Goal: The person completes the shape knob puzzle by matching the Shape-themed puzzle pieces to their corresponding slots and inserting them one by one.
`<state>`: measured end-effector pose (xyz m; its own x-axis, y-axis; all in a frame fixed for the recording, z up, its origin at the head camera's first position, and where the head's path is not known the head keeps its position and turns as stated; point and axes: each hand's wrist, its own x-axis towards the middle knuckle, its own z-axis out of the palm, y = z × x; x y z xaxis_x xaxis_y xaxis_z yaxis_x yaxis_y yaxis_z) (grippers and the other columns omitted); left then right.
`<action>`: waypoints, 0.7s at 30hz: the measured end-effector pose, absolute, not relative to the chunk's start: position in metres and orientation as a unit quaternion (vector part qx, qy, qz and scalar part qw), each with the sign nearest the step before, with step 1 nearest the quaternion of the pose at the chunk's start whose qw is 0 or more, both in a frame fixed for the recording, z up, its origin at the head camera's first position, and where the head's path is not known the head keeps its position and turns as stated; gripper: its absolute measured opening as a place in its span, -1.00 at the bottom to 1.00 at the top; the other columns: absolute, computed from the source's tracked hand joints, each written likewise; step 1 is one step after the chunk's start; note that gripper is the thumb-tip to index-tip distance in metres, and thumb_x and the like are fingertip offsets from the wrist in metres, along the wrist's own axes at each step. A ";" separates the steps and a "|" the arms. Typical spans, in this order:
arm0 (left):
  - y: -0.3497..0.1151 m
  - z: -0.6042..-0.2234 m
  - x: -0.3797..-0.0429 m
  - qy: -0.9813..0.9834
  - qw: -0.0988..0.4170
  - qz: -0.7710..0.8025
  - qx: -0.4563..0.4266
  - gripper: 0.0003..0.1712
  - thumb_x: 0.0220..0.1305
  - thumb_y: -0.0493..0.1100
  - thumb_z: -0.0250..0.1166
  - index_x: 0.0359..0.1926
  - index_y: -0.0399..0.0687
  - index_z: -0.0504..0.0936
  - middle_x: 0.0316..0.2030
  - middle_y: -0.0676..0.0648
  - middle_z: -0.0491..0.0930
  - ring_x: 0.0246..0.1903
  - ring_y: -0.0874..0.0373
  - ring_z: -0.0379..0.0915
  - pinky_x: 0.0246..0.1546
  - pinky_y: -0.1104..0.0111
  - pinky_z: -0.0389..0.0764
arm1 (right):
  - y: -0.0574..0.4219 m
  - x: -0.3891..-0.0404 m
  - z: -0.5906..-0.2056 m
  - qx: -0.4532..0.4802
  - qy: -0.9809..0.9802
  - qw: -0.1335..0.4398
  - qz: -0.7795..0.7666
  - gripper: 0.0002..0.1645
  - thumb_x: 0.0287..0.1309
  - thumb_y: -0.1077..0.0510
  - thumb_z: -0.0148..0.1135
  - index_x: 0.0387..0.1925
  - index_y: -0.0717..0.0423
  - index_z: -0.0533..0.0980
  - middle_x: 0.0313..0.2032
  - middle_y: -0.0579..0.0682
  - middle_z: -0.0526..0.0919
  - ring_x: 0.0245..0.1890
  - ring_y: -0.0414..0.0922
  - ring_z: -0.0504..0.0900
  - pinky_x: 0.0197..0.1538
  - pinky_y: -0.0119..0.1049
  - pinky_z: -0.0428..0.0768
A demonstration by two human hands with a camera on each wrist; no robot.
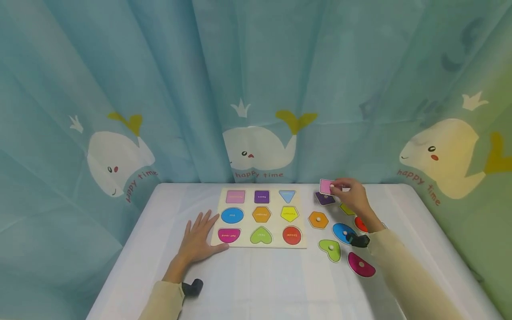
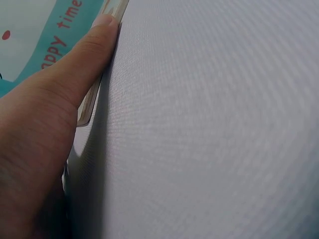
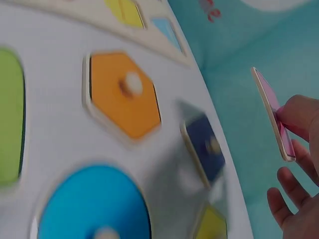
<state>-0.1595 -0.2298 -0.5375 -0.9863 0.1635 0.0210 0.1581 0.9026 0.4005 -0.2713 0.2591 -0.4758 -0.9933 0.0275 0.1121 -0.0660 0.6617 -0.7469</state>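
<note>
Beige sleeves (image 1: pixel 412 275) foremost; pinches pink rectangle (image 1: pixel 325 187) in right hand (image 1: pixel 354 195) near purple square (image 1: pixel 325 199); rests spread left hand (image 1: pixel 198 240) against board (image 1: pixel 245 241).

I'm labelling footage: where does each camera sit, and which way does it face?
Head: worn on the head, facing forward and down at table, board and curtain; left hand, right hand and sleeves show.
Left wrist: on that wrist, looking along table and board edge; thumb and part of the hand show.
Right wrist: on that wrist, looking across an orange piece toward the curtain; part of the hand, pinching a pink piece, shows.
Shared: head and right wrist both show those pieces.
</note>
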 end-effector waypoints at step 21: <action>-0.228 -0.538 -0.160 0.975 0.008 0.211 0.073 0.22 -0.04 0.42 0.48 0.56 0.01 0.27 0.59 -0.21 0.08 0.58 -0.30 -0.19 0.45 -0.38 -0.22 | 0.107 -0.300 -0.493 0.101 -0.880 0.001 0.465 -0.78 0.28 0.13 0.39 -0.11 0.15 0.74 0.08 0.15 0.63 0.12 0.15 0.52 0.23 0.12 0.54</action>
<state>-0.1598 -0.2285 -0.5381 -0.9891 0.1463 0.0149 0.1394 0.9003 0.4123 -0.2998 0.1075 -0.4928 -0.9795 -0.1774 0.0955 -0.1789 0.5479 -0.8172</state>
